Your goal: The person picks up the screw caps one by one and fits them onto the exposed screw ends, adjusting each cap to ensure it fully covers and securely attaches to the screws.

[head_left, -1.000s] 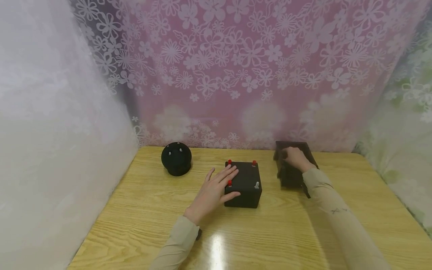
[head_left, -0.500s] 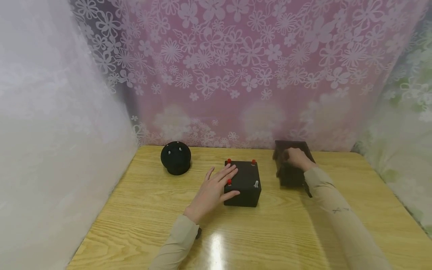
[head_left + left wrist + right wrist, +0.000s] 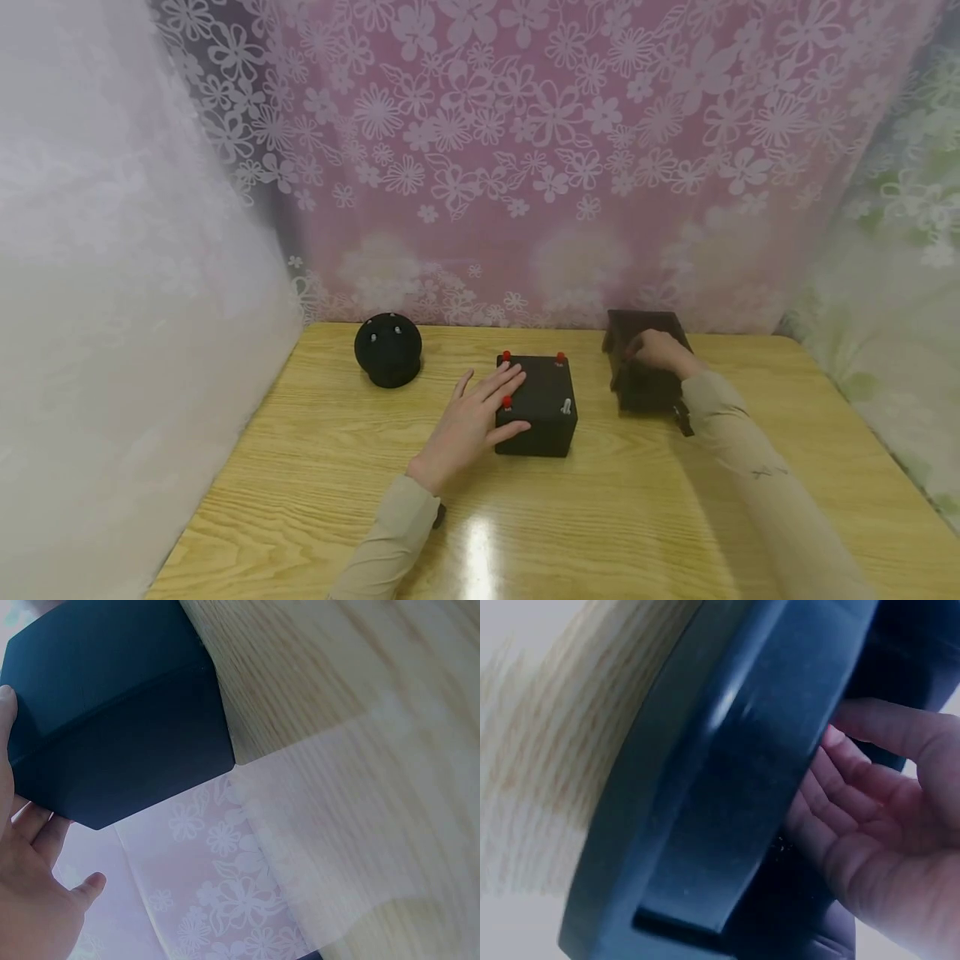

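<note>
My left hand [image 3: 465,425] lies with spread, straight fingers over the left side of a black box [image 3: 543,386]. Red caps [image 3: 561,357] sit at three top corners of this box, and a bare silver bolt [image 3: 567,407] stands at the near right corner. From the left wrist view, fingers are against the dark box [image 3: 127,742]. My right hand [image 3: 662,350] reaches into a black open bin [image 3: 645,402], fingers bent and thumb close to the index finger. A trace of red shows at those fingertips in the right wrist view; I cannot tell whether they pinch something.
A black round-topped object [image 3: 387,350] with small silver bolts stands at the back left of the wooden table [image 3: 585,517]. Behind hangs a pink floral curtain [image 3: 480,167], with pale fabric along both sides.
My right hand shifts slightly within the bin, its fingertips lower. The left hand stays on the box; the whole head view drifts slightly left.
</note>
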Action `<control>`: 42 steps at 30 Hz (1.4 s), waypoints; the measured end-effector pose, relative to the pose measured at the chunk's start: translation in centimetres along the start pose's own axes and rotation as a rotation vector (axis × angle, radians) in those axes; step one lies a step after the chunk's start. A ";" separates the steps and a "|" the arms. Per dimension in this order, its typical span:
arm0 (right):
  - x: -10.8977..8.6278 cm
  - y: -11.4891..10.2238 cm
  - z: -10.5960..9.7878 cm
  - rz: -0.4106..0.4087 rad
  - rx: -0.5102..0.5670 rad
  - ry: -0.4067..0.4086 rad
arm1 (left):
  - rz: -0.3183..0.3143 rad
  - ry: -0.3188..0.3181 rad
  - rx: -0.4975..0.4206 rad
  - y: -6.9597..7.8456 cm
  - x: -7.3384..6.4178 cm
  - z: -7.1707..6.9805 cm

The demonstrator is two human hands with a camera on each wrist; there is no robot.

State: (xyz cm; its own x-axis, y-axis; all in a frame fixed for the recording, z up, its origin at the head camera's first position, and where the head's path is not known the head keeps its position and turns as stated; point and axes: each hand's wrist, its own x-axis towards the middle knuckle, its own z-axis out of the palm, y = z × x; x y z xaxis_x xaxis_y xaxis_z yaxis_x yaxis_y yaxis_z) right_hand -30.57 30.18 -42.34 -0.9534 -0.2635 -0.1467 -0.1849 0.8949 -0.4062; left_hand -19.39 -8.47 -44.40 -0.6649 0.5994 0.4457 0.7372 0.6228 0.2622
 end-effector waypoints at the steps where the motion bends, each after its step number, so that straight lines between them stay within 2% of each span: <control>1: -0.1 0.0 0.0 0.019 0.044 0.001 | 0.004 0.005 0.004 0.0 0.0 0.0; 7: -0.6 0.1 -0.4 0.127 0.391 0.021 | 0.005 0.008 0.013 -0.2 0.2 0.2; 11: -1.0 -0.1 -0.7 0.140 0.608 0.008 | -0.008 0.000 0.006 -0.3 0.3 0.2; 14: -1.3 -0.3 -0.8 0.151 0.706 -0.004 | -0.014 -0.003 0.010 -0.3 0.3 0.3; 20: -2.0 -0.9 -1.3 0.179 0.736 -0.003 | -0.020 -0.007 0.015 -0.3 0.5 0.4; 30: -3.1 -1.0 -1.1 0.158 0.721 0.058 | -0.027 -0.014 0.015 -0.3 0.8 0.7; 38: -4.1 -0.8 -1.0 0.121 0.733 0.104 | -0.025 -0.006 0.018 -0.3 1.0 0.9; 42: -4.9 -1.3 -1.0 0.075 0.749 0.127 | -0.022 0.000 0.023 -0.2 1.1 1.0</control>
State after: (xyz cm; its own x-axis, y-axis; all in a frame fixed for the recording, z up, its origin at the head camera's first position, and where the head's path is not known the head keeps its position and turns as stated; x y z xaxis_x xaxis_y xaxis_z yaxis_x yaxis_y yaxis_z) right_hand -25.86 30.71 -40.21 -0.9855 -0.1281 -0.1117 0.0494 0.4132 -0.9093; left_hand -20.40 -7.50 -44.81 -0.6813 0.5852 0.4399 0.7191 0.6473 0.2527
